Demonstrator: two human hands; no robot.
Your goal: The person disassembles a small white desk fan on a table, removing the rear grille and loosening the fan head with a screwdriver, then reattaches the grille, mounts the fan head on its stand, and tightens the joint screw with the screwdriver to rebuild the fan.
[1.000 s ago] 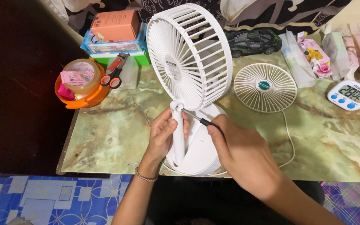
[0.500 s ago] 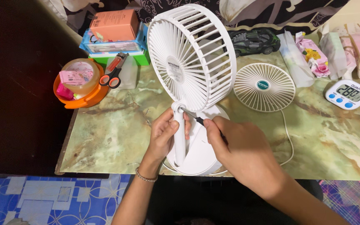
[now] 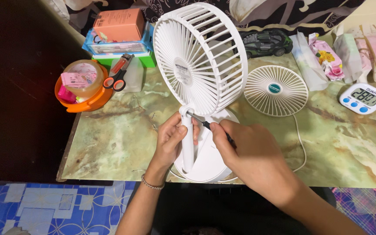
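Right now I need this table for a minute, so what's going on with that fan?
A person is working on a white desk fan standing on the marbled green table. The left hand grips the fan's upright neck, and the right hand holds a thin screwdriver with its tip at the hinge below the cage. A detached round grille lies beside it.

You are wearing a thin beaded bracelet [image 3: 152, 184] on the left wrist; both forearms are showing bare, sleeveless.
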